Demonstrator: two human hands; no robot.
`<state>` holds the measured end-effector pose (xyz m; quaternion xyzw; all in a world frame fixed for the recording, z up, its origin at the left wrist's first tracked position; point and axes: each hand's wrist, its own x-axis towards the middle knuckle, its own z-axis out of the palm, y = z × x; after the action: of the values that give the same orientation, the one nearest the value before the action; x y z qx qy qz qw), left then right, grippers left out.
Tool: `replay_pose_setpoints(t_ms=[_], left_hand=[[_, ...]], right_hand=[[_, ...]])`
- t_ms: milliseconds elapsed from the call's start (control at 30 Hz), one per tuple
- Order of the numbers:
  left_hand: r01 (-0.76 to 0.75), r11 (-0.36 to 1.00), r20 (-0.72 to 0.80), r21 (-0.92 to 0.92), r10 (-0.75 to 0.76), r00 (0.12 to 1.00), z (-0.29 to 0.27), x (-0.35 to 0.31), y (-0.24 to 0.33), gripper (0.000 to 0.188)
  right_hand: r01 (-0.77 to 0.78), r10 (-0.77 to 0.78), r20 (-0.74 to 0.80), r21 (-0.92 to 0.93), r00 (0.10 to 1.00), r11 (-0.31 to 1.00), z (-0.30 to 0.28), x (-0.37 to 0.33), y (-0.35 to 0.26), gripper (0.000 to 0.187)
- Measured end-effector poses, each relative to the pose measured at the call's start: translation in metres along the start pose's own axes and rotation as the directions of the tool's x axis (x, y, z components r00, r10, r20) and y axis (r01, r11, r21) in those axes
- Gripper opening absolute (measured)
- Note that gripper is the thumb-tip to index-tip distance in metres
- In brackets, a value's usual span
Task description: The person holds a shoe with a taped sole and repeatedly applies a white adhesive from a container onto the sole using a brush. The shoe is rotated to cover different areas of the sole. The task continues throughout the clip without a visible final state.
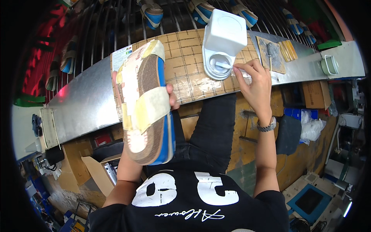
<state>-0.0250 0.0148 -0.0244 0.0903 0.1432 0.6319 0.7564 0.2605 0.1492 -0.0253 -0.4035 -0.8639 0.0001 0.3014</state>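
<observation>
The sandal (150, 108) was left of the container (227, 31), which stood on cardboard (181, 69) on the bench (85, 100); behind, more sandals (154, 19) lay on the rack (129, 23).

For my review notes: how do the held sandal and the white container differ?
The sandal is long and multicoloured; the container is boxy and white. The sandal is held up in the left hand; the container stands on the cardboard. Both have pale surfaces.
</observation>
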Motion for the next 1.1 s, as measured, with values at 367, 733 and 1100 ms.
replay_pose_setpoints(t_ms=[367,733,1100], left_hand=[[-0.128,0.903,-0.228,0.409,0.237,0.944,-0.005,0.004,-0.02,0.105],[-0.162,0.634,0.021,0.756,0.224,0.974,0.05,-0.011,-0.033,0.09],[-0.209,0.576,0.065,0.79,0.26,0.963,0.061,-0.018,-0.034,0.087]], right_hand=[[-0.422,0.284,0.318,0.577,0.905,0.699,-0.03,0.016,0.007,0.015],[0.056,0.032,-0.142,0.575,0.989,0.816,-0.07,0.026,-0.108,0.025],[0.247,-0.121,-0.289,0.454,0.95,0.856,-0.083,0.035,-0.107,0.025]])
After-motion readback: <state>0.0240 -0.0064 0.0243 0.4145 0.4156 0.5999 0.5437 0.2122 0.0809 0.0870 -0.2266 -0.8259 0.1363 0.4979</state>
